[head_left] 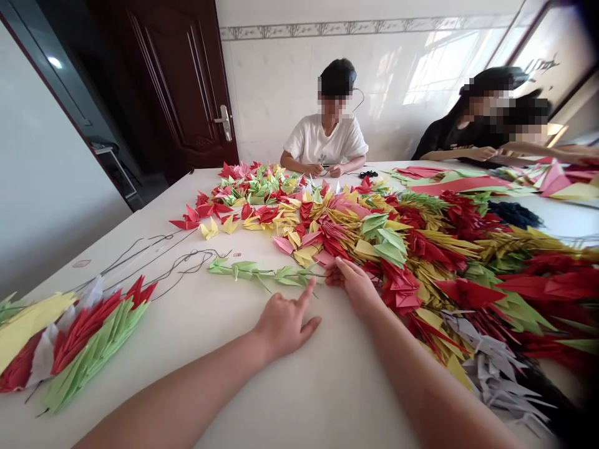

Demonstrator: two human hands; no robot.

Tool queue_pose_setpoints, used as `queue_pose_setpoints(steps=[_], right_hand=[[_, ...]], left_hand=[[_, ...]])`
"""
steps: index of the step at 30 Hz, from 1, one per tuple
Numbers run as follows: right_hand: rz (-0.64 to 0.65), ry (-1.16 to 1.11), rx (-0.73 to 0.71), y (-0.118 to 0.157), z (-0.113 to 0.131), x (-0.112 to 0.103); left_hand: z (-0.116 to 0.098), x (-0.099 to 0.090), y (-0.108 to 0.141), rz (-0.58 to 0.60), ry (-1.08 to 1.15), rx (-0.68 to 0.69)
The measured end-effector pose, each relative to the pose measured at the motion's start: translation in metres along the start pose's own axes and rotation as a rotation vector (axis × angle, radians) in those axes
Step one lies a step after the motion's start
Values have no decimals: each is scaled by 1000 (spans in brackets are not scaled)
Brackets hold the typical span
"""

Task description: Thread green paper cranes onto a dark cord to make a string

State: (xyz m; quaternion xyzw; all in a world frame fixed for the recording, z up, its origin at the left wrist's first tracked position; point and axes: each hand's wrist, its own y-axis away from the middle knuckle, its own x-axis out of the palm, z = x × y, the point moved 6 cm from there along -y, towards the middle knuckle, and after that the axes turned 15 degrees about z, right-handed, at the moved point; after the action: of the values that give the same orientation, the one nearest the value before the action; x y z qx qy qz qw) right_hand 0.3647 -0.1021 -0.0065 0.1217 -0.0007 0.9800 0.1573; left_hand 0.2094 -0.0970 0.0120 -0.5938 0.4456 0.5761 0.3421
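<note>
A short row of light green folded paper cranes [253,272], threaded on a dark string, lies on the white table before me. My right hand [349,284] is closed at the right end of this row, fingers pinching the string [318,275]. My left hand [286,321] reaches in from below with its index finger stretched toward the rightmost green crane, thumb apart and other fingers curled; nothing shows in its grasp. Whether that fingertip touches the crane or the string is hard to make out. Just right of my right hand lies a heap of red, yellow and green paper cranes [334,227].
Packed strings of cranes [98,340] lie at left, with loose dark cords [180,265] trailing from them. White cranes [491,355] are near my right forearm. Across the white table [154,218] sits a person in white [322,140]; other people [472,134] work at far right beside coloured paper [458,182].
</note>
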Motion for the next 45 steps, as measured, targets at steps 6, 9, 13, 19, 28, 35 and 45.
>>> queue_pose_setpoints(steps=[6,9,13,19,28,35,45], right_hand=[[-31,-38,23,1,0,-6],[-41,-29,21,2,-1,-2],[-57,-1,13,4,-4,-1],[-85,30,19,8,-5,-2],[-119,71,47,8,-8,-6],[-117,96,60,8,-9,-4],[-85,58,41,8,-7,-4]], left_hand=[[110,-41,75,-245,136,-329],[167,-51,104,-625,106,-514],[192,-22,91,-498,168,-418],[193,-8,81,-388,244,-365],[191,-9,82,-379,280,-331],[193,-10,74,-443,309,-459],[197,-8,77,-386,476,-417]])
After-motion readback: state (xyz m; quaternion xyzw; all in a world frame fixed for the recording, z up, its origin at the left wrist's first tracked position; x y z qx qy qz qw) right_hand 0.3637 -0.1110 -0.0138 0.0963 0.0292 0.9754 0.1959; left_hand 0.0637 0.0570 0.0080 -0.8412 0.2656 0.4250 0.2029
